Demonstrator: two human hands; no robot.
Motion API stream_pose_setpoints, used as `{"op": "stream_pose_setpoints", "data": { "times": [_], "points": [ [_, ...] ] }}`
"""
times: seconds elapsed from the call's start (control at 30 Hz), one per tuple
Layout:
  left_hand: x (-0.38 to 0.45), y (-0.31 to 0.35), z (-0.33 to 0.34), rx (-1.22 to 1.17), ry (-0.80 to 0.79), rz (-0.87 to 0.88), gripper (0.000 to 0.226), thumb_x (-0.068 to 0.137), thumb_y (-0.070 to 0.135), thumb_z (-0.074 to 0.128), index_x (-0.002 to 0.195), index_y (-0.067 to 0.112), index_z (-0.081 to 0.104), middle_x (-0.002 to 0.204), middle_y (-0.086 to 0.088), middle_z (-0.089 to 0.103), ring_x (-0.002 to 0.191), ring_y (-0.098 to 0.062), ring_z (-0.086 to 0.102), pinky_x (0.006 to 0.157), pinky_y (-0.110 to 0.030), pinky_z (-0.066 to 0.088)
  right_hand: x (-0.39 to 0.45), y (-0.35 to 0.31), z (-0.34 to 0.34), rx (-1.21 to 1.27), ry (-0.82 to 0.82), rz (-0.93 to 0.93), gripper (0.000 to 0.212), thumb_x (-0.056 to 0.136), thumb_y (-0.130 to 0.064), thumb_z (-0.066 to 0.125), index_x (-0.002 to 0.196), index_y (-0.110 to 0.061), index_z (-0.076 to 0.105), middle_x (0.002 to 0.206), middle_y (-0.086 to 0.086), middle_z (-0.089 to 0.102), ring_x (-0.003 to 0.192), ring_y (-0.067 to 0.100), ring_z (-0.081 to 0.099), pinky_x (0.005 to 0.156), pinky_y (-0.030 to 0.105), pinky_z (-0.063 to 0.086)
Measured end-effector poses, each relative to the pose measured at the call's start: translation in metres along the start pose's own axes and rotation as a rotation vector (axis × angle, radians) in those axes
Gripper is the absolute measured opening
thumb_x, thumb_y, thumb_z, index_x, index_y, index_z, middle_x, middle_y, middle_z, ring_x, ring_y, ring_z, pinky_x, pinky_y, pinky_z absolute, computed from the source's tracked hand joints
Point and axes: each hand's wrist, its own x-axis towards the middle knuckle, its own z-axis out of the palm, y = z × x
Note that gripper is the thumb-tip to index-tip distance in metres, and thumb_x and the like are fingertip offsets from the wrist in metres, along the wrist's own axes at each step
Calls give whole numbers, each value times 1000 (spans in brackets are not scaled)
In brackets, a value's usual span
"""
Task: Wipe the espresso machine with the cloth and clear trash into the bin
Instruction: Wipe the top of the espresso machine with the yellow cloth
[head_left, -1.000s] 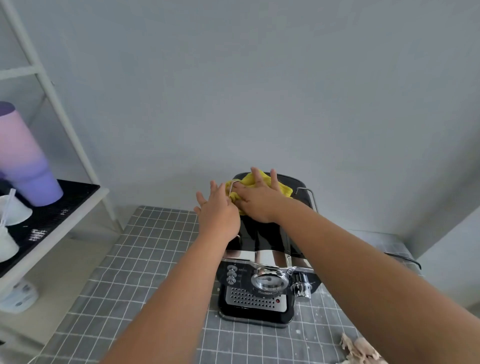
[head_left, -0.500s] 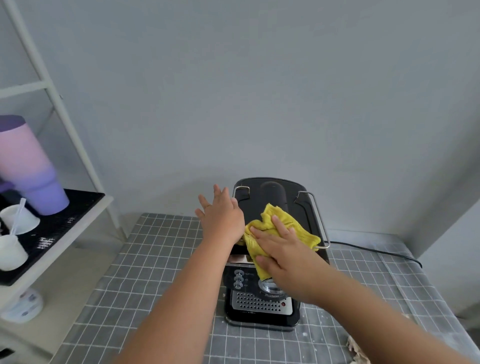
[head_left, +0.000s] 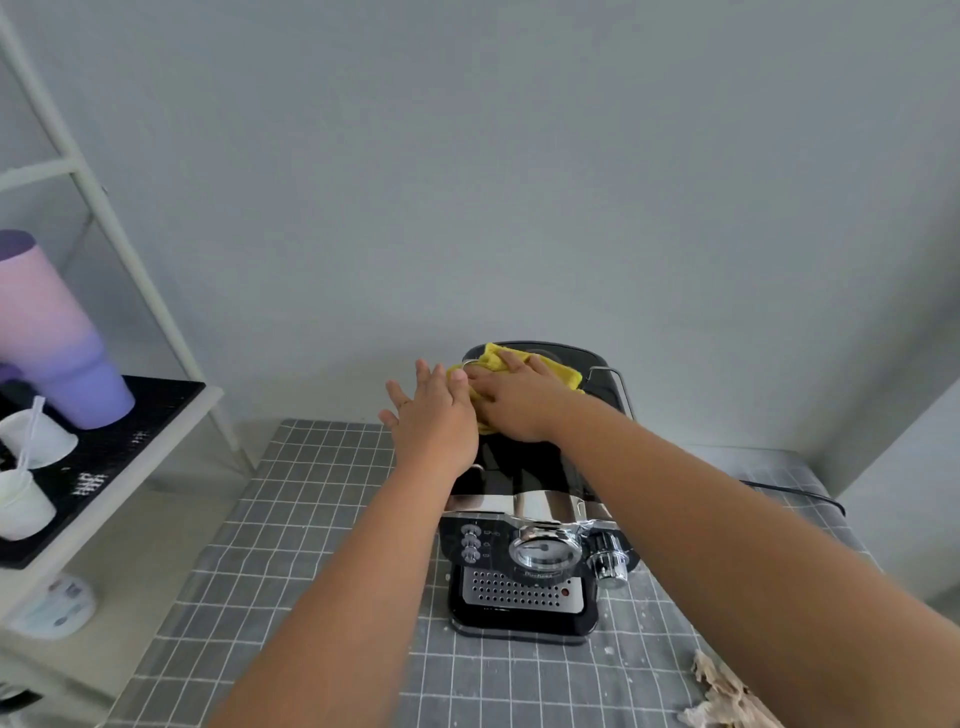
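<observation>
Both hands are up top: my right hand presses the cloth flat on the espresso machine, left hand spread steadying its side; pushing hard could slide it backward.

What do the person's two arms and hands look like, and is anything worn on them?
Both forearms are bare up to the frame edge: no sleeves show. The left hand and the right hand wear no gloves; no watch, bracelet or ring is visible on them.

Right hand presses cloth on espresso machine — left hand steadies.
</observation>
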Motion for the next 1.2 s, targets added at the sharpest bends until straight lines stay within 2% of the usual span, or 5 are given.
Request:
{"op": "stream_pose_setpoints", "data": {
  "times": [0.37, 0.53, 0.7, 0.9, 1.2],
  "points": [
    [-15, 16, -11, 20, -88, -35, 45, 104, 23, 20, 148, 25, 28, 158, -15, 15, 146, -38, -11, 117, -54, 7, -127, -21, 39, 289, 273, -23, 43, 101, -36, 34, 143, -30, 42, 154, -22, 23, 145, 15, -11, 113, 26, -18],
    [-10, 15, -9, -29, -113, 0, 48, 102, 14, 24, 149, 26, 24, 159, -19, 5, 144, -43, -10, 115, -56, 14, -155, -32, 69, 274, 429, -30, 52, 94, -43, 28, 138, -27, 49, 150, -18, 38, 144, 23, 5, 112, 38, 10],
    [-6, 12, -7, -53, -114, -32, 49, 103, 21, 24, 150, 35, 18, 160, -15, -6, 144, -46, -2, 113, -53, 16, -129, -29, 37, 253, 316, 70, 50, 104, -34, 25, 152, -22, 24, 160, -12, 13, 148, 17, -5, 113, 28, -13],
    [-8, 11, -8, -68, -125, -26, 50, 104, 25, 22, 151, 39, 15, 160, -15, -8, 145, -43, -4, 116, -50, 10, -52, -4, 50, 206, 207, 196, 57, 98, -40, 20, 152, -23, 17, 163, -2, 6, 149, 35, -1, 118, 57, 3],
    [-7, 10, -7, -60, -137, -3, 49, 103, 24, 20, 150, 38, 18, 159, -18, -6, 145, -44, -4, 114, -52, 13, -134, -45, 38, 199, 344, 116, 47, 103, -24, 32, 150, -19, 29, 162, 1, 6, 148, 28, -5, 112, 38, -14]
  ]
}}
